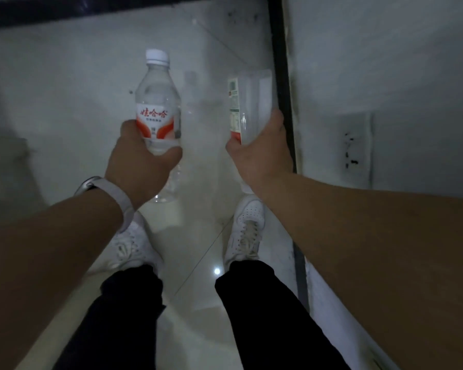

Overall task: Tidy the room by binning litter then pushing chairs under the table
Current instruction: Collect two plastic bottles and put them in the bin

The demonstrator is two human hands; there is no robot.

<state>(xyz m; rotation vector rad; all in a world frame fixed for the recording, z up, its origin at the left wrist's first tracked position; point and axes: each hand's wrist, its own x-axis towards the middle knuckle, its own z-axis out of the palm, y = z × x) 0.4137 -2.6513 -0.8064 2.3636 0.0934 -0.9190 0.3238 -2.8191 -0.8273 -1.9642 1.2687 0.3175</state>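
My left hand grips a clear plastic water bottle with a white cap and a red-and-white label, held upright in front of me. My right hand grips a second clear bottle; its label faces left and its top end is blurred. Both bottles hang above the pale tiled floor. A light band sits on my left wrist. No bin, chair or table shows in the view.
My two white shoes stand on the glossy floor below the hands. A white wall with a dark vertical strip runs close along the right, and a wall socket is set in it. A dark band crosses the top left.
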